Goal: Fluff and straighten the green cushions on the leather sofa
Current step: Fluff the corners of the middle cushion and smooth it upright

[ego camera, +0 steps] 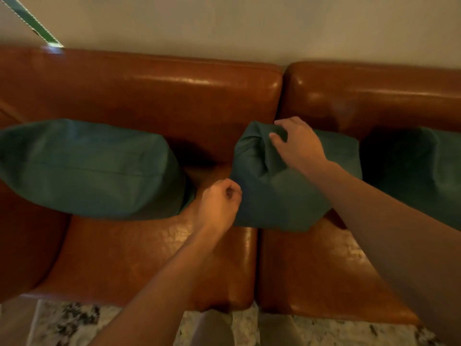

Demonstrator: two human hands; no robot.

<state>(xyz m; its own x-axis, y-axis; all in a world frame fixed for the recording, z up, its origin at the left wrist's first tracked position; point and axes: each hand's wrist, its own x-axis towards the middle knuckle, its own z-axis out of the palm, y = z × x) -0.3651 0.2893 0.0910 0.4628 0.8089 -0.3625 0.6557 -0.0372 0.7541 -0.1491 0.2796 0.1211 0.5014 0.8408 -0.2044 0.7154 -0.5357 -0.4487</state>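
Note:
Three green cushions lean against the back of the brown leather sofa [154, 91]. The left cushion [89, 168] lies plump and wide. The middle cushion [277, 193] is creased and tilted over the gap between the two seats. My right hand [296, 143] grips its top edge, bunching the fabric. My left hand [219, 203] is curled at the cushion's lower left edge; whether it pinches the fabric is unclear. The right cushion [424, 168] sits in shadow, partly cut off by the frame.
The sofa's seat pads [139, 260] lie in front of the cushions. A pale wall [249, 26] stands behind the backrest. A green-trimmed strip [32, 21] hangs at the upper left. Speckled stone floor [74, 323] shows below the seat front.

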